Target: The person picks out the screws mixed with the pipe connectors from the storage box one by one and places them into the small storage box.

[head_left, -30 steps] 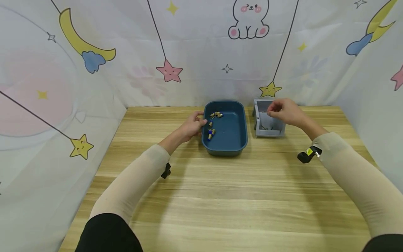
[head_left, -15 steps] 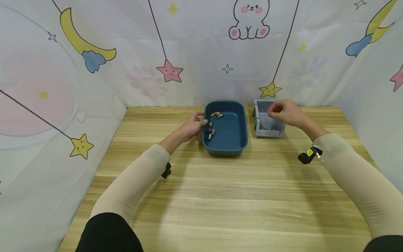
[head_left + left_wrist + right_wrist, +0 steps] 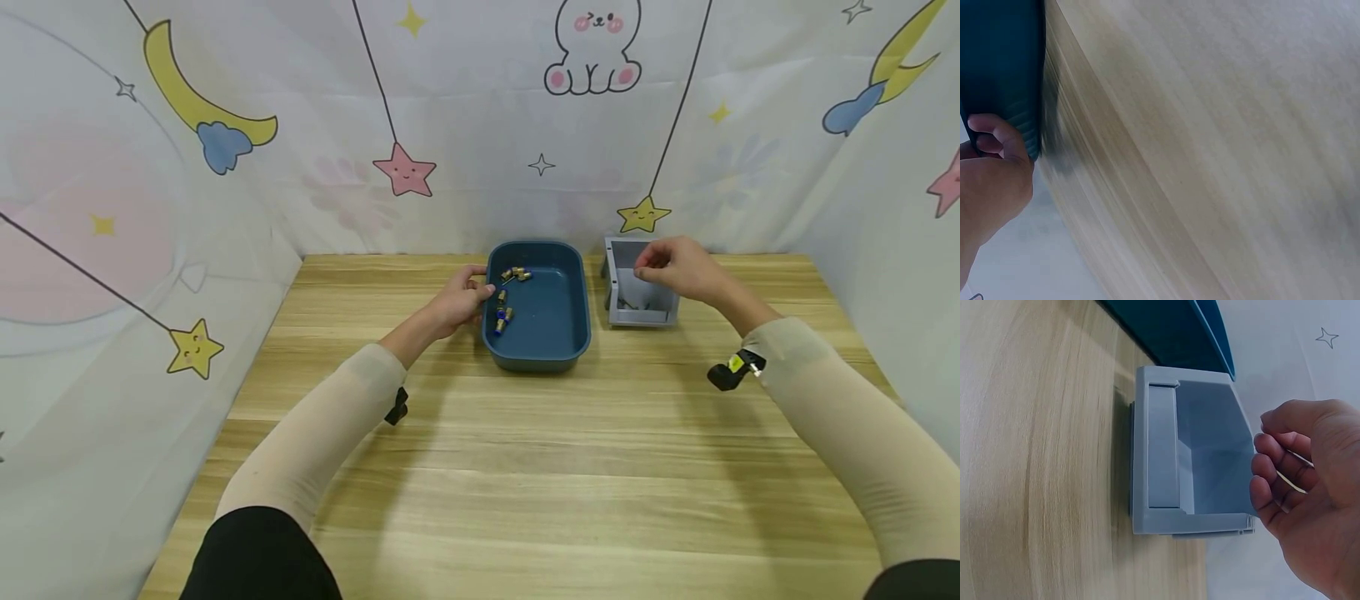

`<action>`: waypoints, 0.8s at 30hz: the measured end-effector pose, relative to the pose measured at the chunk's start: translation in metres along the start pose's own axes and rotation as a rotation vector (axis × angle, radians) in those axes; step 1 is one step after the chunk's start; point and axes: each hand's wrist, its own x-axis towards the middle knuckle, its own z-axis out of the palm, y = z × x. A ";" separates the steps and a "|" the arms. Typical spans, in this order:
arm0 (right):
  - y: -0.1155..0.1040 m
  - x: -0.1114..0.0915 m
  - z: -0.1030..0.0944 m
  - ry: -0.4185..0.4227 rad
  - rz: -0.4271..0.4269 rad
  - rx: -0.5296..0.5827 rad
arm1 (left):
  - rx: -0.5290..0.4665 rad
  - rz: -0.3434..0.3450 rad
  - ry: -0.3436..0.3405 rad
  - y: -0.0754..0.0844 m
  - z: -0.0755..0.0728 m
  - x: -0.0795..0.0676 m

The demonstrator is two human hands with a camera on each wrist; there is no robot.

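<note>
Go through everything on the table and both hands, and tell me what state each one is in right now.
Blue tray: upright on the table, holding several small brass fittings.
Brass fittings: loose in the tray's left half.
Grey bin: upright, open-topped, contents unclear.
Left hand: gripping the tray's left rim.
Right hand: fingers curled above the grey bin; whether it pinches anything is unclear.

table point(image 3: 525, 467): bears tray and bin at far middle | tray point(image 3: 551, 333): left of bin, just apart | bin point(image 3: 619, 312): right of tray | fittings point(image 3: 504, 317): in tray, left part | left hand point(image 3: 453, 302): at tray's left rim | right hand point(image 3: 678, 267): over bin's far right
</note>
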 end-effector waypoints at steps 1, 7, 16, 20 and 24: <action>0.000 0.000 0.000 0.001 -0.003 -0.001 | 0.000 -0.001 0.000 0.000 0.000 0.000; -0.002 0.004 0.001 0.012 -0.022 -0.004 | 0.001 -0.001 0.000 0.001 0.001 0.000; -0.014 0.011 0.005 0.003 -0.036 0.011 | 0.010 0.007 0.009 0.000 0.000 0.000; -0.021 0.016 0.008 0.007 -0.057 -0.009 | 0.018 0.013 0.012 -0.001 0.000 0.000; -0.027 0.021 0.012 0.017 -0.080 -0.022 | 0.017 0.015 0.009 -0.001 0.001 0.000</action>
